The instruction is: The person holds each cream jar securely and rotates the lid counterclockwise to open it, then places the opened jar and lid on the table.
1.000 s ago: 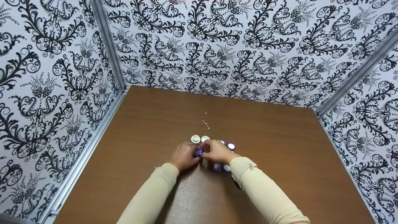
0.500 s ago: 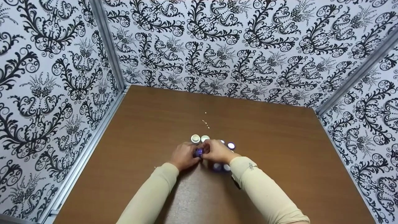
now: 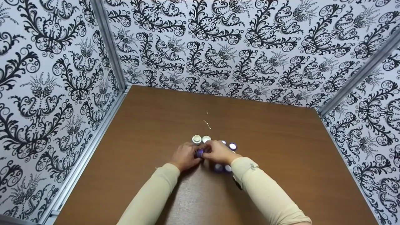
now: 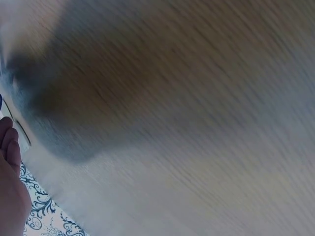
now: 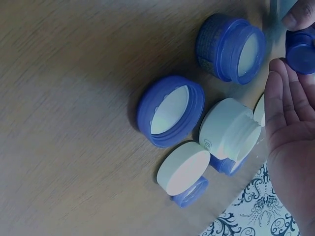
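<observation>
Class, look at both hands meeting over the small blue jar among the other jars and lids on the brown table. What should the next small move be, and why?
Probably a small twist of the two hands against each other. The left hand and right hand both grip the small blue jar between them, just above the table, while loose lids and open jars lie beside it. Whether that opens or closes it cannot be told.

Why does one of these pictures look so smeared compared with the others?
The left wrist view is motion-blurred: the table is streaked, with a soft dark shadow at left. The head view is sharp but bends the wall posts at the edges. The right wrist view shows the blue jars fairly crisply, tinted bluish.
</observation>
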A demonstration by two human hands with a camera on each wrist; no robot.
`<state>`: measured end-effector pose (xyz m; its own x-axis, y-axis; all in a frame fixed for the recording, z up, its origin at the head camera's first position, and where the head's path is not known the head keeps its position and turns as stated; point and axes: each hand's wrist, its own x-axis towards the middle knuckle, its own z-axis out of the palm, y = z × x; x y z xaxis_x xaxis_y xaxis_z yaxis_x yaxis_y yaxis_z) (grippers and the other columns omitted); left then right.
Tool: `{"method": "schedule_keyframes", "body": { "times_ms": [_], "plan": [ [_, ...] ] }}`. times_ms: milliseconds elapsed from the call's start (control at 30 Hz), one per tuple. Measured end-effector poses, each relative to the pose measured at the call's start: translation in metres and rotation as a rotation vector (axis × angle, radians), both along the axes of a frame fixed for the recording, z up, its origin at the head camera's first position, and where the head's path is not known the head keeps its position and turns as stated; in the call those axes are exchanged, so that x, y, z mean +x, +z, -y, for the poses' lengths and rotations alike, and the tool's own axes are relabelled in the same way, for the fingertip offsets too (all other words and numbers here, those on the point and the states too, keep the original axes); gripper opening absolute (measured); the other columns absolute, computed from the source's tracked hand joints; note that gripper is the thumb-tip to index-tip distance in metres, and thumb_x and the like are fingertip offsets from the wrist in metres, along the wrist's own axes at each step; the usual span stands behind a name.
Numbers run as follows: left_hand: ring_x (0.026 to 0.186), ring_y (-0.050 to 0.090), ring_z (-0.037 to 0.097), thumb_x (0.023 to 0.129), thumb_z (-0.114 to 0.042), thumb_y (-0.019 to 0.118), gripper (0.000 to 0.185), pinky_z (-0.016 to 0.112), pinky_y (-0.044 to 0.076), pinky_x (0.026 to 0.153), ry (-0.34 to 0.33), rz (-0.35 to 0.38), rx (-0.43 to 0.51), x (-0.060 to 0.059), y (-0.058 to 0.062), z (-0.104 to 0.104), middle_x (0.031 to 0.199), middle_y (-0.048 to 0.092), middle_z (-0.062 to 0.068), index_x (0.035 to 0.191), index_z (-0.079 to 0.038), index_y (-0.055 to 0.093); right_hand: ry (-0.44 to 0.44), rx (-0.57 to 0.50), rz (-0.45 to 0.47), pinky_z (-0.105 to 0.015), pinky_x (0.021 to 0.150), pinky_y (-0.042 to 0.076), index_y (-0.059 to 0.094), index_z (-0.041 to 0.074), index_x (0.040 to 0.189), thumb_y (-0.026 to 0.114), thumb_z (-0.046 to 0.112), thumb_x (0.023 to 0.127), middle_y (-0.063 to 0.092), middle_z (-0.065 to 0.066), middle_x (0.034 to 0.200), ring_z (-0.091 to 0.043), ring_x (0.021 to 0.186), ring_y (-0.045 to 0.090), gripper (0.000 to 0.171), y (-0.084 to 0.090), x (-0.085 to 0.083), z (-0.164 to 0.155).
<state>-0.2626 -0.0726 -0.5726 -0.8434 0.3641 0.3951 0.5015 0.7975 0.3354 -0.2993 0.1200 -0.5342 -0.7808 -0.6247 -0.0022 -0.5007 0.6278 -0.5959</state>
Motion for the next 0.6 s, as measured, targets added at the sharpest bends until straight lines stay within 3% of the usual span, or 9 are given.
{"method": "schedule_keyframes", "body": {
  "times_ms": [400,600],
  "plan": [
    [0.093,0.067,0.029,0.073,-0.030,0.082,0.032,0.044,0.053,0.081,0.012,0.025,-0.017,-0.0003,0.0011,-0.0014,0.098,0.071,0.009,0.097,-0.009,0.075,0.007,-0.020,0.037,-0.030,0.074,0.053,0.068,0.008,0.105,0.077,0.013,0.077,0.071,0.002,0.089,-0.011,0.081,0.067,0.030,-0.0009,-0.0029,-0.0010],
    [0.092,0.067,0.028,0.073,-0.029,0.080,0.031,0.044,0.053,0.081,0.015,0.023,-0.010,0.0002,0.0016,-0.0015,0.097,0.071,0.008,0.096,-0.009,0.074,0.018,-0.041,0.041,-0.029,0.077,0.054,0.069,0.004,0.109,0.073,0.014,0.080,0.072,-0.001,0.092,-0.013,0.084,0.068,0.031,-0.0003,-0.0019,-0.0006]
  ]
}}
